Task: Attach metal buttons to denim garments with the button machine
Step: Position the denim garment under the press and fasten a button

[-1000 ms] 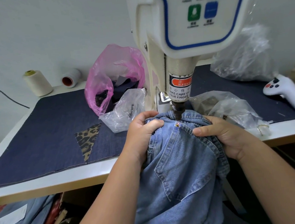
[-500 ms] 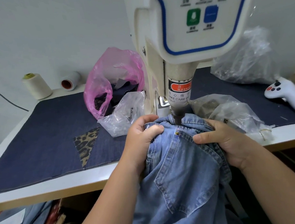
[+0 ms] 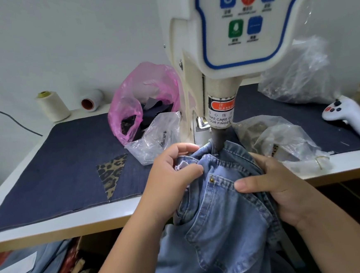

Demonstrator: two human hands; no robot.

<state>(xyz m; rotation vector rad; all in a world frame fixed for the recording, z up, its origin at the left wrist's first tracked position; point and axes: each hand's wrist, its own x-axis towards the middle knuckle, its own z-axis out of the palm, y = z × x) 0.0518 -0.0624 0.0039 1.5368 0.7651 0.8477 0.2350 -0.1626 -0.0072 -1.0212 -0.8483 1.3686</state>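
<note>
A light blue denim garment [image 3: 220,223] hangs over the table's front edge, its bunched top under the dark punch [image 3: 218,141] of the cream button machine [image 3: 228,52]. My left hand [image 3: 173,175] grips the bunched denim on the left. My right hand [image 3: 271,185] grips the fold on the right, thumb on top near the pocket corner. A small brass rivet [image 3: 211,178] sits at that pocket corner, between my hands and nearer to me than the punch.
Dark denim cloth [image 3: 69,162] covers the table. A pink bag [image 3: 144,100] and clear bags [image 3: 155,138] [image 3: 280,141] flank the machine. A white handheld controller [image 3: 349,116] lies at right. Thread cones [image 3: 52,105] stand at back left. More denim [image 3: 34,270] lies under the table.
The garment has been pulled toward me, so the rivet now sits clear of the punch. My left hand has regripped the waistband.
</note>
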